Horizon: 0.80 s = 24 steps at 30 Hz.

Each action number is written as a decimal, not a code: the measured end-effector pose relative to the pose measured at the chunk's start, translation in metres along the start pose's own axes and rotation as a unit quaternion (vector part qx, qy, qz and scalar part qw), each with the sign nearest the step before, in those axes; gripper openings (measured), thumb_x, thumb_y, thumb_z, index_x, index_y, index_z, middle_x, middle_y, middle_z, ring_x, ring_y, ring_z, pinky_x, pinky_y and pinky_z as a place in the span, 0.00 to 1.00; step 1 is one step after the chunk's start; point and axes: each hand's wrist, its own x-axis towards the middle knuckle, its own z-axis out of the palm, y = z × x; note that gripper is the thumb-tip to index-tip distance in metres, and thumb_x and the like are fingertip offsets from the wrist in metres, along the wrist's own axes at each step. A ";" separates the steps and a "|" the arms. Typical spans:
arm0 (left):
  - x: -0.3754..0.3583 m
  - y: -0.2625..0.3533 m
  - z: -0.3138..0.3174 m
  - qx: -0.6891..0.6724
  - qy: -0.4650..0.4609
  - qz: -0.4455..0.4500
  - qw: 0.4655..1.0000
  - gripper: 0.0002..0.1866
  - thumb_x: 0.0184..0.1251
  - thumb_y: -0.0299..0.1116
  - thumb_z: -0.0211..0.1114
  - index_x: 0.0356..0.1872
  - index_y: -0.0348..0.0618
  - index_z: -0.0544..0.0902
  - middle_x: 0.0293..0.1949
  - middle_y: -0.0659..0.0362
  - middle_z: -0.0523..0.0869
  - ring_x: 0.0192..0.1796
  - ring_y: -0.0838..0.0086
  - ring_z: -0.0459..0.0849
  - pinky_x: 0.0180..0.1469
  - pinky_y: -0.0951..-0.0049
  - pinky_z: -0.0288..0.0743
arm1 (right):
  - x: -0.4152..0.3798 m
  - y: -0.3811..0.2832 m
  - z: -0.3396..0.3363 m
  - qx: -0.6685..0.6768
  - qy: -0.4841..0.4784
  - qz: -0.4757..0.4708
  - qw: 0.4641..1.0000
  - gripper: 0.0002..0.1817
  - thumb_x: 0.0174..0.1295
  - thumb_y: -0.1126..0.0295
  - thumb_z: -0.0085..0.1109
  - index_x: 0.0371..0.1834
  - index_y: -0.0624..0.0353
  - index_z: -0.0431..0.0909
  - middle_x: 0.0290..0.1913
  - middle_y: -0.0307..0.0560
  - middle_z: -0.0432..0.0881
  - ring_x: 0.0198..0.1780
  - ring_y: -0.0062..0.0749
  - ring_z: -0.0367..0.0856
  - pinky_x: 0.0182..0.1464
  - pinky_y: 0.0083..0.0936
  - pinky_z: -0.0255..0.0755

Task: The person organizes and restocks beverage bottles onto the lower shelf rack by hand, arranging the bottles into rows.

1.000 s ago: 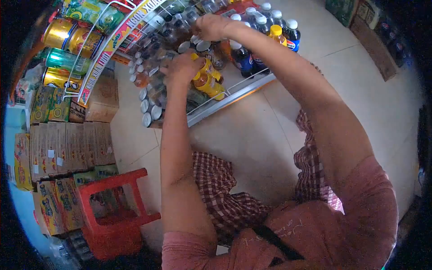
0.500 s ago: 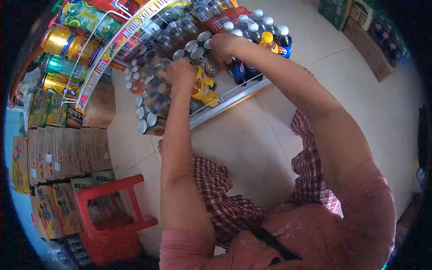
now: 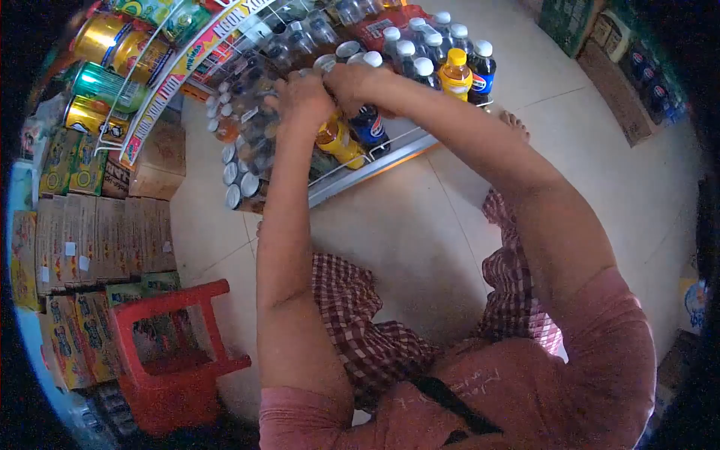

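Note:
Both my hands are close together over the lower tier of a wire display rack (image 3: 352,178) packed with drinks. My left hand (image 3: 306,99) reaches down among clear bottles (image 3: 259,142) and cans, its visible fingers apart. Beside it, my right hand (image 3: 351,84) points down next to silver-topped cans (image 3: 348,51); its fingertips are hidden. Just below the hands lie a yellow-labelled bottle (image 3: 342,144) and a dark Pepsi bottle (image 3: 369,126). White-capped dark bottles (image 3: 424,69) and a yellow-capped bottle (image 3: 455,73) stand to the right of my right hand.
An upper shelf of cans (image 3: 112,90) has a curved printed strip (image 3: 176,71) along its edge. Stacked cartons (image 3: 105,236) and a red plastic stool (image 3: 169,367) are at left. More boxes (image 3: 611,90) stand at the upper right on the tiled floor (image 3: 420,247).
My right hand has moved left and slightly down, now beside my left hand. A dark Pepsi bottle shows beside the yellow-labelled one. The view has shifted slightly.

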 end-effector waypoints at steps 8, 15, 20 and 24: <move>0.012 -0.007 0.017 0.024 -0.158 -0.009 0.987 0.18 0.51 0.39 0.58 0.43 0.42 0.80 0.52 0.48 0.75 0.58 0.49 0.68 0.56 0.36 0.51 | 0.022 0.020 0.014 -0.094 -0.066 -0.051 0.992 0.22 0.35 0.64 0.67 0.39 0.56 0.79 0.39 0.52 0.81 0.41 0.46 0.80 0.41 0.37 0.74; 0.015 -0.011 0.032 -0.009 -0.122 0.005 0.992 0.18 0.51 0.38 0.58 0.43 0.41 0.80 0.50 0.49 0.77 0.56 0.50 0.70 0.55 0.35 0.52 | 0.008 0.026 -0.027 -0.090 -0.018 0.010 0.996 0.21 0.45 0.59 0.62 0.43 0.55 0.78 0.42 0.53 0.80 0.43 0.49 0.78 0.45 0.36 0.72; 0.007 -0.007 0.023 -0.071 -0.004 0.059 0.996 0.15 0.54 0.42 0.57 0.41 0.50 0.82 0.49 0.51 0.78 0.54 0.53 0.72 0.51 0.36 0.57 | 0.016 0.062 -0.004 -0.186 0.042 0.063 0.980 0.12 0.50 0.67 0.54 0.38 0.53 0.79 0.40 0.54 0.80 0.44 0.44 0.79 0.46 0.39 0.73; 0.015 0.012 0.019 -0.126 0.037 0.063 0.989 0.14 0.55 0.43 0.57 0.39 0.52 0.82 0.46 0.52 0.80 0.51 0.52 0.75 0.51 0.40 0.61 | 0.019 0.073 0.023 -0.068 0.111 0.103 0.986 0.14 0.47 0.66 0.57 0.40 0.51 0.79 0.40 0.56 0.79 0.44 0.47 0.79 0.45 0.38 0.73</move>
